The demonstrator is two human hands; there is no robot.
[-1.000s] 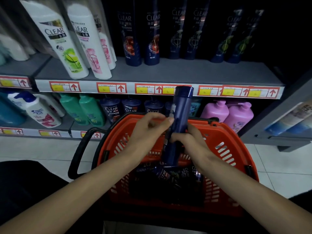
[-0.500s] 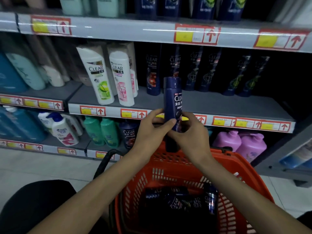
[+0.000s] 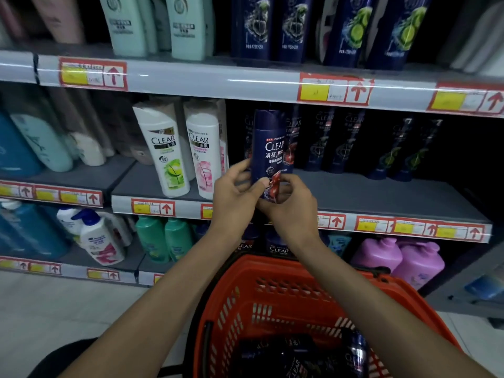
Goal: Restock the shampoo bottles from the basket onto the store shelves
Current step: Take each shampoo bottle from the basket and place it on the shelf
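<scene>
Below, the basket (image 3: 272, 296) holds dark shampoo bottles (image 3: 296, 361).

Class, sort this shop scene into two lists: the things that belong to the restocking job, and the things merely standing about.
Job: held dark blue bottle, gripped by left hand and right hand; orange basket; dark bottles inside it; middle shelf.
Standing about: white bottles; green bottles; purple jugs; price labels.

Dim, bluish light. Glare streaks the top shelf rail (image 3: 191, 77); the right recesses go black. Edges bow and blur.
</scene>
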